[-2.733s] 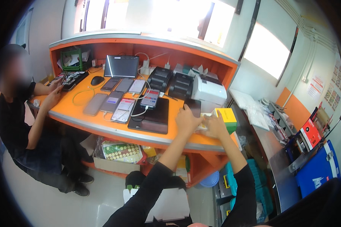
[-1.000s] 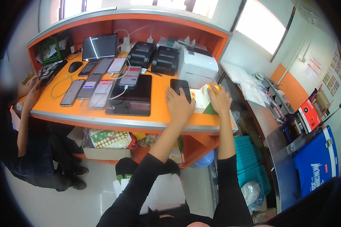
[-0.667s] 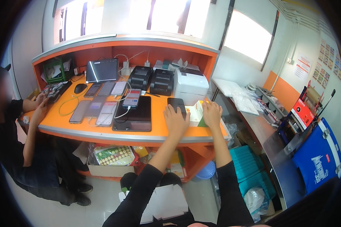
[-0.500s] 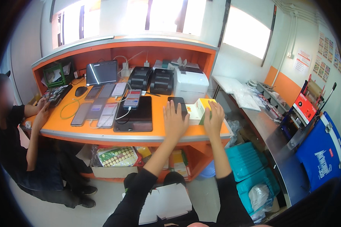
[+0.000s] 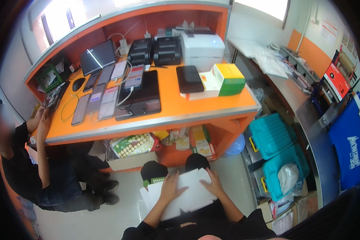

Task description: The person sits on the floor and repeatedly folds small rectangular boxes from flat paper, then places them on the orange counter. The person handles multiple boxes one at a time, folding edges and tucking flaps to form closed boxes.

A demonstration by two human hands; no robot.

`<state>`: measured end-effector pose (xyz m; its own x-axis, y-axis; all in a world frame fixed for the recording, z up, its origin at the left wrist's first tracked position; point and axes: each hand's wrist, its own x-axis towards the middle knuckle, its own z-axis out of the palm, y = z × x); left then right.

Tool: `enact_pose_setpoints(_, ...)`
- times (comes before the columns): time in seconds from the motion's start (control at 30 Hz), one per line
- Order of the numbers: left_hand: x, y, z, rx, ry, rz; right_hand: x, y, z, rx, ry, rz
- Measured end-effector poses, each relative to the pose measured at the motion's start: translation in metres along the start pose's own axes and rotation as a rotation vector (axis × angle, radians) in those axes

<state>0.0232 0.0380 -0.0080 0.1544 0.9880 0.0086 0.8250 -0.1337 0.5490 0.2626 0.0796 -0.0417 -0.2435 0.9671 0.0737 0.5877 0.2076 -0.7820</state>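
Left hand [image 5: 171,188] and right hand [image 5: 213,184] touch white card [image 5: 194,186]; either grip's closing cannot be told. Worktop [image 5: 174,105] carries two black machines [image 5: 167,52].

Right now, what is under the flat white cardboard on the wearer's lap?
Dark-clothed knees show past the cardboard's far edge, and a green patterned piece peeks out at its far left corner. Whatever else lies beneath is covered.

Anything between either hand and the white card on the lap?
Nothing visible. The left hand and right hand both appear to rest directly on the white card. A green piece pokes out past its edge beside the left hand, but not between the two.
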Motion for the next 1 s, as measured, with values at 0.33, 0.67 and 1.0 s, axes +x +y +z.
enact_pose_setpoints(0.33, -0.009, -0.003, 0.009, 0.092, 0.064, 0.113, 0.001, -0.034, -0.019, -0.17, 0.151, -0.159)
enact_pose_setpoints(0.67, 0.005, 0.046, -0.052, -0.207, 0.201, 0.209, 0.009, -0.081, -0.068, 0.11, -0.003, -0.16)
enact_pose_setpoints(1.0, 0.039, 0.069, -0.094, -0.439, 0.055, 0.099, 0.019, -0.106, -0.089, 0.213, -0.16, 0.101)
